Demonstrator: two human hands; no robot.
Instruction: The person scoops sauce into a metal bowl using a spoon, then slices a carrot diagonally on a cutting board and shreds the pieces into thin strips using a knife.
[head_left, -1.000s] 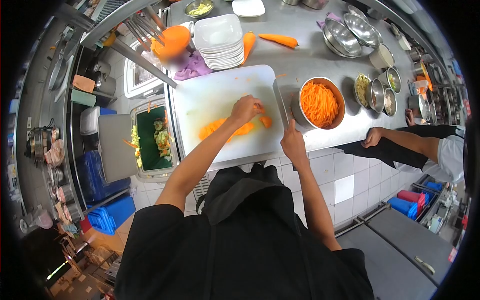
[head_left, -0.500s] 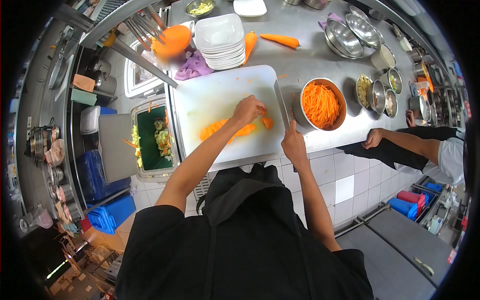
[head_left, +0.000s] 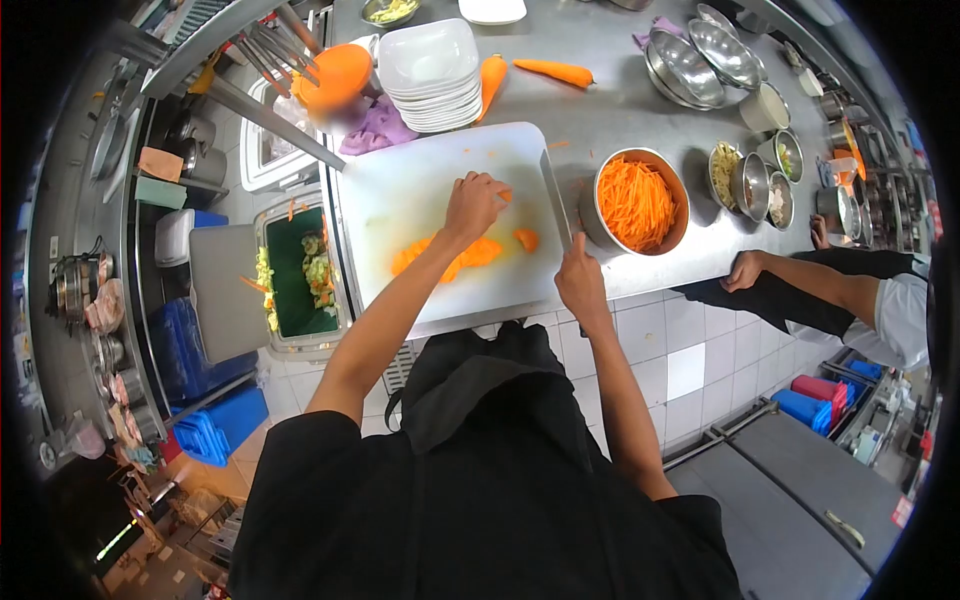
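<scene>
Head view: my left fingers [head_left: 484, 185] grasp a carrot piece [head_left: 505, 195], right fingers [head_left: 578, 256] a knife [head_left: 558, 195]. Shreds [head_left: 636, 205] fill one-o'clock pot [head_left: 593, 225]; twelve-o'clock carrots [head_left: 553, 72] uncut.

White dishes [head_left: 430, 62], purple cloth [head_left: 378, 128]; steel bowls [head_left: 685, 68]

No words, numbers, brands or signs can be read. A small red-and-white patch [head_left: 903, 512], which looks like a label, sits at the far right edge of the grey unit [head_left: 780, 505]; whatever it bears is too small and blurred to make out. A little white plate [head_left: 54, 246] with dark marks shows beside the left edge of the steel shelving [head_left: 140, 270], also too small to tell.
</scene>
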